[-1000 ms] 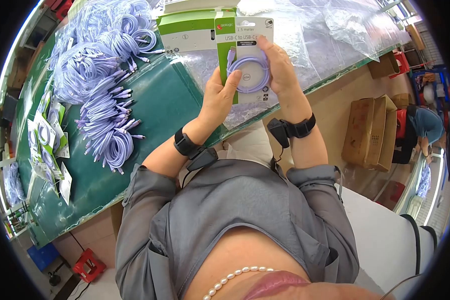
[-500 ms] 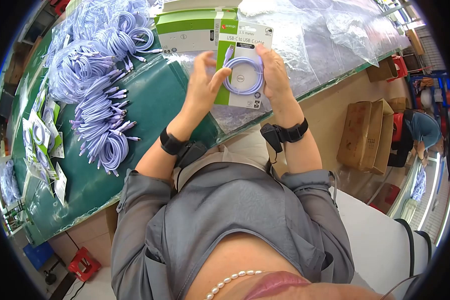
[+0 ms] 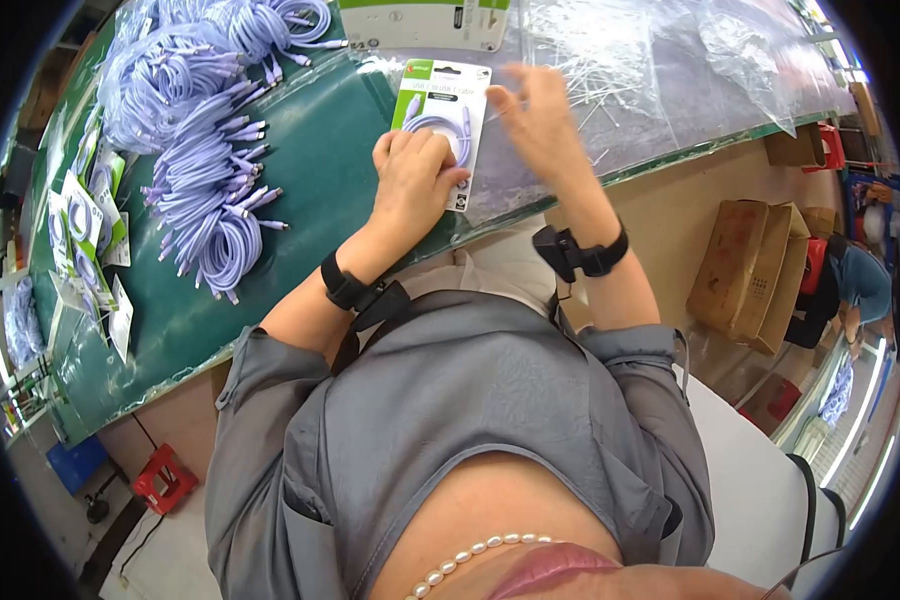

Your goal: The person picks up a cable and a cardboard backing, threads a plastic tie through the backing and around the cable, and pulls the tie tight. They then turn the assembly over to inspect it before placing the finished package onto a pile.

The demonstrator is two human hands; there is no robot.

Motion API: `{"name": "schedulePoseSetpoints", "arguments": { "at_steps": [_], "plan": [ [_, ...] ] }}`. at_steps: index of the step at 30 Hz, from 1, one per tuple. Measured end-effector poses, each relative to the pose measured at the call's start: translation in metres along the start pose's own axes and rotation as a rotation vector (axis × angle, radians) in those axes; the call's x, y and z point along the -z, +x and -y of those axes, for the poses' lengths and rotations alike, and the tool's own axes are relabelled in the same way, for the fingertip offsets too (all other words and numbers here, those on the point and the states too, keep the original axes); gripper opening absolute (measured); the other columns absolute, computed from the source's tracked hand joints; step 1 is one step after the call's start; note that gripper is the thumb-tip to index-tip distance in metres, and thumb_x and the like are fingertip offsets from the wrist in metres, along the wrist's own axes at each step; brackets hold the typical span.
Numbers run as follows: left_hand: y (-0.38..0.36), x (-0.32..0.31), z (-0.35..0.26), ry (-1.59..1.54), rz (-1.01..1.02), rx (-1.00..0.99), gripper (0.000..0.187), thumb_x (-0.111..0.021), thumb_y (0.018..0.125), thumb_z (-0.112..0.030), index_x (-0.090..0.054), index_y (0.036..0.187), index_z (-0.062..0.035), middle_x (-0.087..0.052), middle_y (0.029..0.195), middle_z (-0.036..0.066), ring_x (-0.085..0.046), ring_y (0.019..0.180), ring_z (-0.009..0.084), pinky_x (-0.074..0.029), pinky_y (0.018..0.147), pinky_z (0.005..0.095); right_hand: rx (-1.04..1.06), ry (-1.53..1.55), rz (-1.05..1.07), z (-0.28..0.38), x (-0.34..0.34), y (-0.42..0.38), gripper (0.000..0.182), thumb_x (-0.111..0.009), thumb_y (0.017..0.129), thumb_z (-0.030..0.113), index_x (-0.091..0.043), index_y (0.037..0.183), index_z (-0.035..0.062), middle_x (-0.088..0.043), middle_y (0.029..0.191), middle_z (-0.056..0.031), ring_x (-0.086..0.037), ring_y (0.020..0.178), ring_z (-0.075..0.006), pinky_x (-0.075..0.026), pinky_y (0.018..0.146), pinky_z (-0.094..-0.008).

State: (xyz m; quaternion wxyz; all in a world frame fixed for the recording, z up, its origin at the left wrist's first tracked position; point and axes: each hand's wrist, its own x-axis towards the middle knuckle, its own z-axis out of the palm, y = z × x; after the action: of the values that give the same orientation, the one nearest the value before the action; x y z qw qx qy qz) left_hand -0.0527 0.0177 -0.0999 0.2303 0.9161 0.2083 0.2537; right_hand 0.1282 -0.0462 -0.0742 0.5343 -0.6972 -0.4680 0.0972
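Note:
A green-and-white card with a coiled purple USB cable (image 3: 438, 100) lies flat on the green table (image 3: 310, 200) near its front edge. My left hand (image 3: 415, 175) presses down on the card's lower half with curled fingers. My right hand (image 3: 538, 120) is blurred, off the card just to its right, fingers spread and holding nothing, above a sheet of clear plastic bags (image 3: 650, 70). Both wrists wear black bands.
A big heap of loose purple cables (image 3: 200, 150) covers the table's left part, with several carded cables (image 3: 80, 230) beyond it. A green box (image 3: 425, 20) stands at the far edge. Cardboard boxes (image 3: 760, 270) and another person (image 3: 855, 285) are on the floor at right.
The carded cable, held up in both hands before, now lies on the table. My right hand has let go and moved right; my left hand holds the card down.

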Motion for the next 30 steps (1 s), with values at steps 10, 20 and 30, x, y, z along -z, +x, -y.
{"name": "schedulePoseSetpoints", "arguments": {
  "at_steps": [10,20,30],
  "plan": [
    [0.000,0.002,0.008,-0.126,0.017,0.004,0.021,-0.070,0.074,-0.011,-0.051,0.081,-0.0096,-0.051,0.084,0.006,-0.048,0.088,0.0275,-0.029,0.094,0.0461,0.346,-0.155,0.455,0.002,-0.002,-0.006,0.012,-0.066,0.077,0.003,-0.060,0.086,0.0037,-0.057,0.086,-0.0075,-0.056,0.084,-0.0251,-0.046,0.073,-0.0330],
    [-0.003,0.002,0.009,-0.093,0.010,-0.024,0.019,-0.068,0.075,-0.011,-0.051,0.082,-0.0092,-0.050,0.085,0.007,-0.047,0.089,0.0283,-0.029,0.094,0.0469,0.377,-0.244,0.497,-0.001,-0.010,-0.004,0.015,-0.065,0.074,0.002,-0.057,0.086,0.0032,-0.056,0.090,-0.0091,-0.054,0.085,-0.0285,-0.045,0.075,-0.0346],
    [0.000,0.028,0.024,-0.918,0.085,0.228,0.010,-0.061,0.087,-0.010,-0.052,0.089,-0.0057,-0.052,0.089,0.002,-0.048,0.081,0.0135,-0.036,0.085,0.0291,-0.292,0.141,0.090,0.015,0.022,-0.024,0.011,-0.059,0.089,0.007,-0.060,0.097,0.0011,-0.059,0.072,-0.0039,-0.058,0.064,-0.0120,-0.047,0.058,-0.0257]
  ]
}}
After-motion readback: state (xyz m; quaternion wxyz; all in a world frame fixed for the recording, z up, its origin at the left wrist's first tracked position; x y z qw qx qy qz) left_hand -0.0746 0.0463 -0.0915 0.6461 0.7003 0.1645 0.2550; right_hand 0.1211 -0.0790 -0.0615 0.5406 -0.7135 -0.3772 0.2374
